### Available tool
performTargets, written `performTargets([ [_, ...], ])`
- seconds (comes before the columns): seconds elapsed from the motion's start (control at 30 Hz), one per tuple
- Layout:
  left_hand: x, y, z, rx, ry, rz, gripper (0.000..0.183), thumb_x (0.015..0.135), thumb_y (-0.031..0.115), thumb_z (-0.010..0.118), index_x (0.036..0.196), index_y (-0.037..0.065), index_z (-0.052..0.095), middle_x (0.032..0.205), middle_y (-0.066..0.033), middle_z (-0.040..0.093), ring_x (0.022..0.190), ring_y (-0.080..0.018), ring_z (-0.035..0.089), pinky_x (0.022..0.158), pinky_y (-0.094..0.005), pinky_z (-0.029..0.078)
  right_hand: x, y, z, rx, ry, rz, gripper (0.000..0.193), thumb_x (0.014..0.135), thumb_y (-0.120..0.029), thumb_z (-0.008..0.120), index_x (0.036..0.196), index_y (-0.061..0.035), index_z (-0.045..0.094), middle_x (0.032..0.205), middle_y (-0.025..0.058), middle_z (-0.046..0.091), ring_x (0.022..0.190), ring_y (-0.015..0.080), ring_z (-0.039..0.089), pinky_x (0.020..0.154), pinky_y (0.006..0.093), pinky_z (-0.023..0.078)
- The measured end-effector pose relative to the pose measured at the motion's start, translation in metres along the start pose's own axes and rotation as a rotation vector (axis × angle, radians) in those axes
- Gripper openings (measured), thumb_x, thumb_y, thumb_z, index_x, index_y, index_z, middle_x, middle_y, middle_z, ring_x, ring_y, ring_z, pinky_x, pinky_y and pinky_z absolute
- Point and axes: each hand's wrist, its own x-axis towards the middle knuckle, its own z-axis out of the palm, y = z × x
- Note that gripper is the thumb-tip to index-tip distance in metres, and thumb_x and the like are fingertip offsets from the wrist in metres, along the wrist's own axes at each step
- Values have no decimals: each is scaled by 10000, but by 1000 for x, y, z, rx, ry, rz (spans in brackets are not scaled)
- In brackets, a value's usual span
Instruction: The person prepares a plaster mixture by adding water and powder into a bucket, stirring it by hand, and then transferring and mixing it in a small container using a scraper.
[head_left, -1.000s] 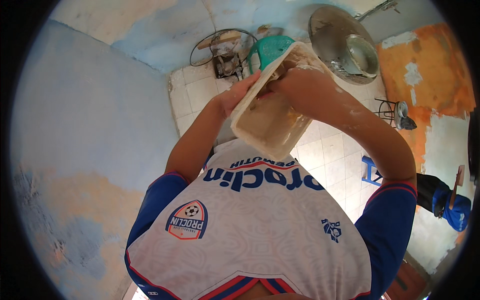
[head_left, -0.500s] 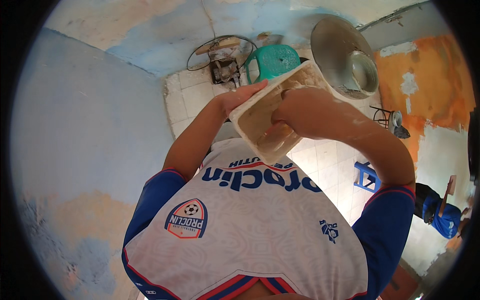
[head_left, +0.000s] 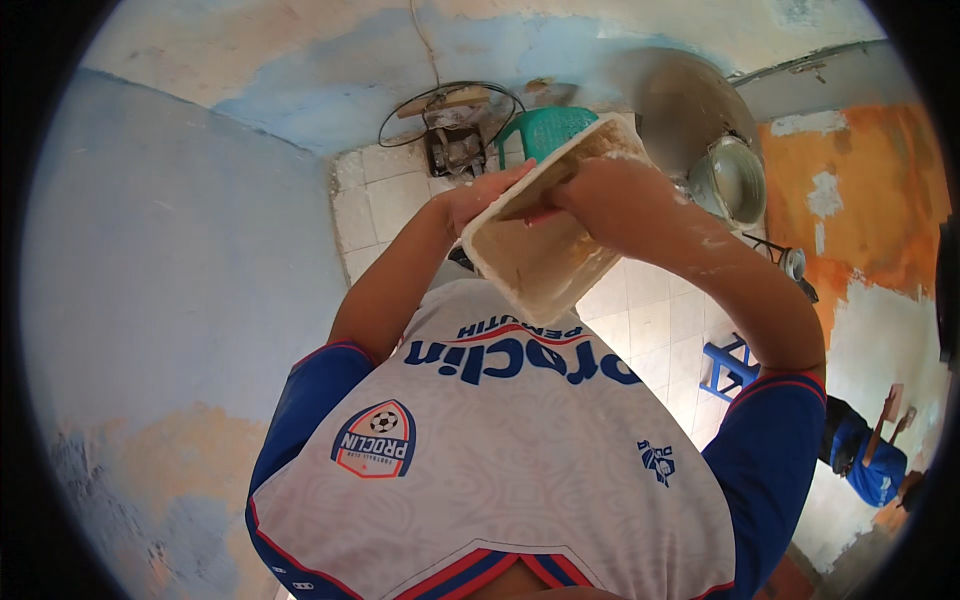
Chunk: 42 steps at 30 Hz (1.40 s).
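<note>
My left hand [head_left: 490, 195] grips the left side of a cream rectangular tub [head_left: 535, 265], its fingers hidden round the outside. The tub is tilted, with its opening toward me, and whitish residue coats its inside walls. My right hand [head_left: 605, 200] reaches into the tub from the right, fingers closed. A small flat reddish tool [head_left: 541, 218] shows at those fingers, against the tub's inner wall. Most of it is hidden, so its kind is unclear. Pale smears mark my right forearm.
Behind the tub stand a green plastic stool [head_left: 560, 128], a large round brown-grey object [head_left: 690, 105] and a pail [head_left: 738, 185]. A small machine [head_left: 457, 152] with a looped cable lies by the back wall. At right are a blue stool [head_left: 729, 366] and another person [head_left: 872, 465].
My right hand and the reddish tool have moved up and left inside the tub, toward its far left wall. My left hand keeps its grip. The view has shifted slightly.
</note>
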Motion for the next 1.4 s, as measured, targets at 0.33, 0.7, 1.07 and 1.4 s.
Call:
performTargets([
  [0.33,52,8,28,-166,98,70,634,1064,557,360,1442,73,516,1339,-118,617,1152,-184,629,1014,-337,520,-6,67,-3,-57,-68,-67,362,872,-84,610,1159,-252,751,987,98,737,935,294,718,834,397,577],
  [0.7,95,4,65,-82,168,180,618,1054,568,389,1392,80,560,1231,-125,663,1065,-191,667,892,-335,568,-39,118,-7,-207,0,-327,339,868,-96,618,1132,-261,751,934,99,734,890,300,720,785,389,584],
  [1.07,87,7,69,72,268,206,599,1055,562,403,1341,69,586,1160,-102,667,984,-161,656,841,-294,565,-41,104,-21,-174,47,-358,332,867,-95,629,1173,-192,714,905,113,731,876,295,724,765,389,582],
  [1.4,43,17,74,-37,268,130,625,1033,600,424,1334,78,592,1159,-99,668,937,-151,663,814,-316,573,-27,78,-33,-130,-121,-329,318,850,-91,642,1138,-190,730,933,108,740,892,292,725,787,408,581],
])
